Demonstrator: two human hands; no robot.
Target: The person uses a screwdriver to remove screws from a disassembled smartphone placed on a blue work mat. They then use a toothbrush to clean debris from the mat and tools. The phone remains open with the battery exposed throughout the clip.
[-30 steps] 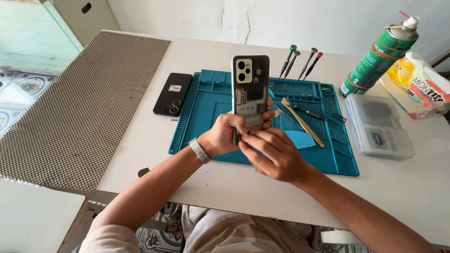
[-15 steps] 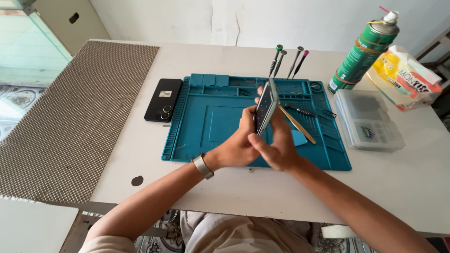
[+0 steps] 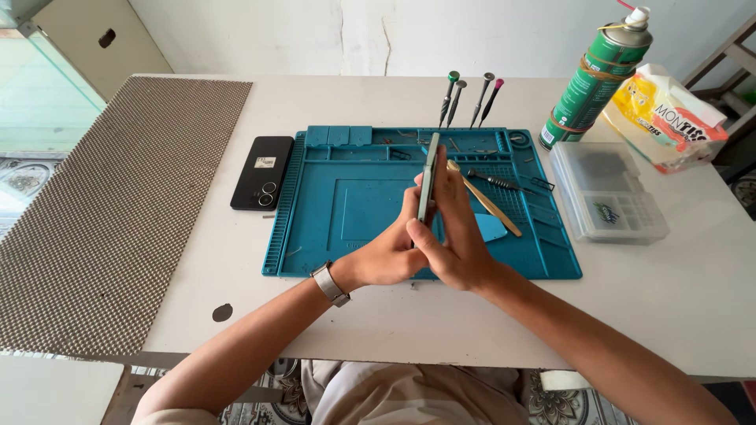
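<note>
Above the blue repair mat (image 3: 346, 212) on the worktop (image 3: 677, 291), left hand (image 3: 388, 256) and right hand (image 3: 455, 244) together grip a smartphone (image 3: 428, 179), held upright and edge-on; a black phone (image 3: 262, 172) lies just left of the mat.

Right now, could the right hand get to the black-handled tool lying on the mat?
Probably yes: the right hand sits near the black-handled tool, with open mat between, but it must first let go of the phone.

A green spray can (image 3: 596, 79) and yellow-red packet (image 3: 665, 118) stand at the table's far right corner.
</note>
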